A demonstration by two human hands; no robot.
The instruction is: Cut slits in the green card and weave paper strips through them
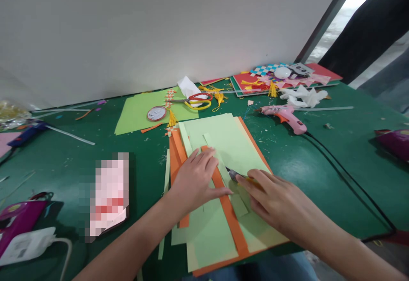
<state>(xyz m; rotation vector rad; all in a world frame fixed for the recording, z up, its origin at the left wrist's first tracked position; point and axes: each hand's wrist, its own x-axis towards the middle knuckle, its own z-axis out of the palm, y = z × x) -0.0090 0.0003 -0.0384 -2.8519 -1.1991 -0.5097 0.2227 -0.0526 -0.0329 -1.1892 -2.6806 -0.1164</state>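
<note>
A stack of pale green sheets (211,240) lies on the green table, with orange paper under its edges. My left hand (200,179) rests on it, fingers spread and pressing on an orange strip (234,230) and a narrow pale green strip (239,204). In my right hand (271,191) is a yellow-handled craft knife (234,175), its dark blade pointing up and left at the green strip's edge. Part of the knife's handle is hidden by my fingers. Beside the stack on the left are more orange strips (175,157).
Behind the stack lie scissors (200,101), a round tin (156,113) and yellow tassels (219,96). A pink glue gun (284,116) with a black cord is at right. A phone (111,196), white charger (28,247) and blue glue gun (28,134) are at left.
</note>
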